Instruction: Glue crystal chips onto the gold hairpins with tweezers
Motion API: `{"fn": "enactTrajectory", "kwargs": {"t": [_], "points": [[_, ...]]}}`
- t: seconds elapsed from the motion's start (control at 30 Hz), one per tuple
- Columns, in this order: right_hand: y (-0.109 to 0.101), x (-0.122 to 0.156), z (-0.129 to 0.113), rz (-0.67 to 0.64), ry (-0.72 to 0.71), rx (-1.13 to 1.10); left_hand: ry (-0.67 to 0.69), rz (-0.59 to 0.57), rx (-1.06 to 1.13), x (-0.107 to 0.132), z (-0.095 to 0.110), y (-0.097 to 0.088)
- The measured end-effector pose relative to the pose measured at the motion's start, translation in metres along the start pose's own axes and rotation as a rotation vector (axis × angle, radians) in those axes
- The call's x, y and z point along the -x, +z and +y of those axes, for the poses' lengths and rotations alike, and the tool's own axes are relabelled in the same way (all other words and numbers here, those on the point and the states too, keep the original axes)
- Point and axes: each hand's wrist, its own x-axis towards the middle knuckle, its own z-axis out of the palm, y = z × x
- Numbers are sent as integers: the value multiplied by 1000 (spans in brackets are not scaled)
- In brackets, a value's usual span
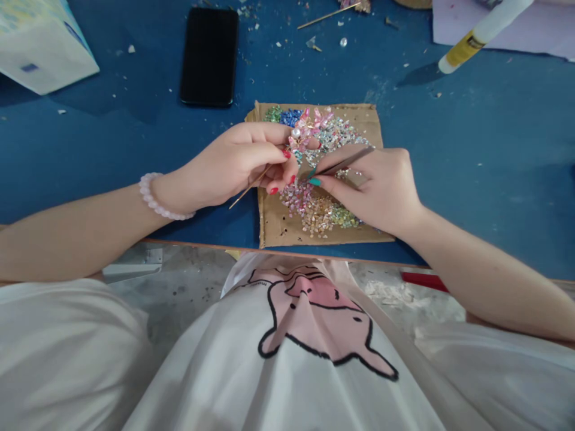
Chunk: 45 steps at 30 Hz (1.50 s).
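Note:
My left hand (238,164) is closed in a pinch on a thin gold hairpin stick (251,187) topped with a pink flower ornament and a pearl (305,127). My right hand (372,182) is closed around metal tweezers (344,163), whose tip points left toward the ornament. Both hands hover over a piece of brown cardboard (372,123) covered with heaps of small coloured stone chips (317,209).
A black phone (209,55) lies face up on the blue table (471,155). A white box (40,45) stands at far left, a glue tube (480,33) at far right on pale paper. Another gold stick (327,15) and scattered crumbs lie at the back.

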Motion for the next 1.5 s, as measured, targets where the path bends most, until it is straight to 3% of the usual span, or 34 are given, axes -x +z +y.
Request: {"fn": "enactTrajectory", "kwargs": {"t": [0.33,0.77,1.33,1.5], "points": [[3,1,-5,-63,-66,-49,-24,11,17,0,1,2],[2,2,-4,11,-89,2,-2,-7,14,-1,-2,-1],[0,4,-2,-18,-135,-4,11,-28,42,-2,-1,-3],[0,3,-3,-4,-77,-5,3,-22,32,-2,-2,-2]]}}
